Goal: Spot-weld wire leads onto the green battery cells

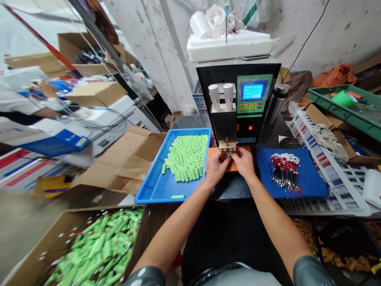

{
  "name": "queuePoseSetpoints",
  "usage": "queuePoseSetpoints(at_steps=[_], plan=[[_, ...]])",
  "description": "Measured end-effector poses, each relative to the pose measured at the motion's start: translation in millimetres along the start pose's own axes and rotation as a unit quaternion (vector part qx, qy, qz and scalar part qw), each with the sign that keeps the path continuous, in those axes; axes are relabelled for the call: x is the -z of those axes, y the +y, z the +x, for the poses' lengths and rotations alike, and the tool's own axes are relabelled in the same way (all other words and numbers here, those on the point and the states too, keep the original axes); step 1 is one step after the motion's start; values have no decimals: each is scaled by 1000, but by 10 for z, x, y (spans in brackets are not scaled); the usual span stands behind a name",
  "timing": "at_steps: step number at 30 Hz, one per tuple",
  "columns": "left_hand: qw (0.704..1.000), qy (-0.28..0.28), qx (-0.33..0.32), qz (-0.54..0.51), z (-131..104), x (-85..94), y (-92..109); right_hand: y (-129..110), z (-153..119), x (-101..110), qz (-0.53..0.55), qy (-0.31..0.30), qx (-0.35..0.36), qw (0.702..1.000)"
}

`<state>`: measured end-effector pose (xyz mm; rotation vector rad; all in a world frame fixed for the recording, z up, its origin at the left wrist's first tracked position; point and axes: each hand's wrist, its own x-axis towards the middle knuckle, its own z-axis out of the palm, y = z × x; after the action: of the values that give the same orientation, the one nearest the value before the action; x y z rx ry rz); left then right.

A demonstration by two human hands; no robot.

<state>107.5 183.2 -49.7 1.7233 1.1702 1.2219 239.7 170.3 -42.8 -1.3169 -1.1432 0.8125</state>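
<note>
Both hands meet at the head of a black machine (217, 119) with a lit blue screen. My left hand (216, 165) and my right hand (243, 161) pinch a small green piece (228, 154) between them, just under the machine's metal tips. Most of that piece is covered by fingers. An orange plate (212, 151) lies beneath the hands. Left of them, a blue tray (154, 184) holds many green cylinders (186, 157), with one lying flat near its front edge. To the right, red and black wires with white connectors (285, 171) rest on a blue mat (315, 174).
An open carton (55, 226) full of green wired cylinders stands at the lower left. A steel flask (276, 103) is beside the machine. White crates (351, 194) and a green tray (333, 107) are at right. Another person's arm (32, 104) shows far left.
</note>
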Motion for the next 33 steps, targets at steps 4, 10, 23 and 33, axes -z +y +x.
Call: queuePoseSetpoints(at_steps=[4, 10, 23, 33], plan=[[1000, -11, -5, 5, 17, -9, -52, 4, 7, 10, 15, -9, -3, 1000], [999, -37, 20, -25, -13, -13, -48, -37, -93, 166, 153, -19, -58, 986], [995, -72, 46, -50, -305, 5, 400, -144, -811, 337, 231, -156, -180, 943], [1000, -11, -10, 26, -420, -152, 115, -69, -813, 379, 211, -151, -169, 951]])
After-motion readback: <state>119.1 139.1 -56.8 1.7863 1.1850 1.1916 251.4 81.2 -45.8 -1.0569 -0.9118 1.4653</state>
